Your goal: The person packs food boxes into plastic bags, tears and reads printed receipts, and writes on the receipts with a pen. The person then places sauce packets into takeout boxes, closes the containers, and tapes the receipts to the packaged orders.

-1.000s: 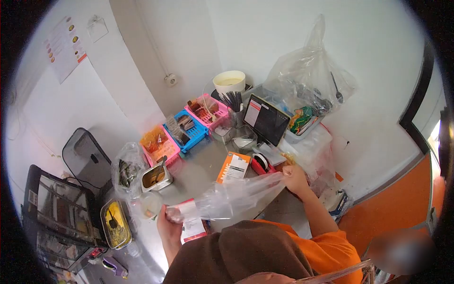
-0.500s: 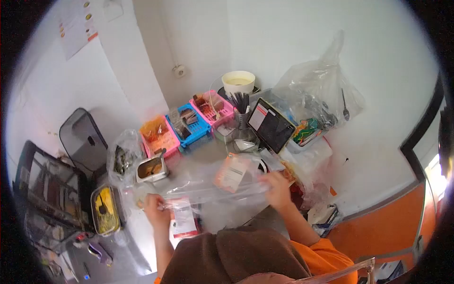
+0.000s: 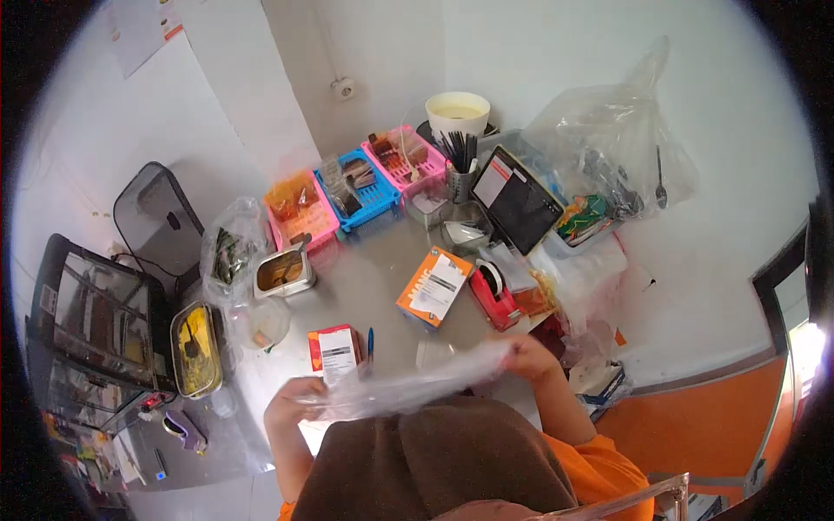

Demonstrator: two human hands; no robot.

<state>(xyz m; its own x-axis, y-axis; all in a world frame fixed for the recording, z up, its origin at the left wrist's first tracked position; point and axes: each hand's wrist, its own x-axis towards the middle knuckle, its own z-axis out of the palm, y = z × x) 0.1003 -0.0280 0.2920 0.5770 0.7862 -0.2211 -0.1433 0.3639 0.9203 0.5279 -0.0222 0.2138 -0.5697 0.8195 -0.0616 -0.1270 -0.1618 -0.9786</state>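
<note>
A clear plastic bag (image 3: 413, 385) is stretched between my two hands, just in front of my body, and blurred by motion. My left hand (image 3: 294, 408) is closed on one end of it. The other end is gripped by my right hand (image 3: 533, 359), which is held a little higher. Beyond the bag, an orange box (image 3: 435, 288) with a white label lies on the metal table. A smaller red box (image 3: 334, 349), also labelled, sits near my left hand with a blue pen (image 3: 371, 342) beside it. Close to my right hand is a red tape dispenser (image 3: 496, 298).
Pink baskets and a blue basket (image 3: 358, 189) line the wall. A tablet (image 3: 516, 200) stands beside a metal cup (image 3: 460, 184) of black sticks. A metal container (image 3: 284, 273), a tray of yellow food (image 3: 196, 352) and a glass case (image 3: 95, 330) are at left.
Both hands have drawn the bag nearer my body, and it has bunched into a narrower strip. The boxes beneath now show uncovered. The camera view has shifted slightly.
</note>
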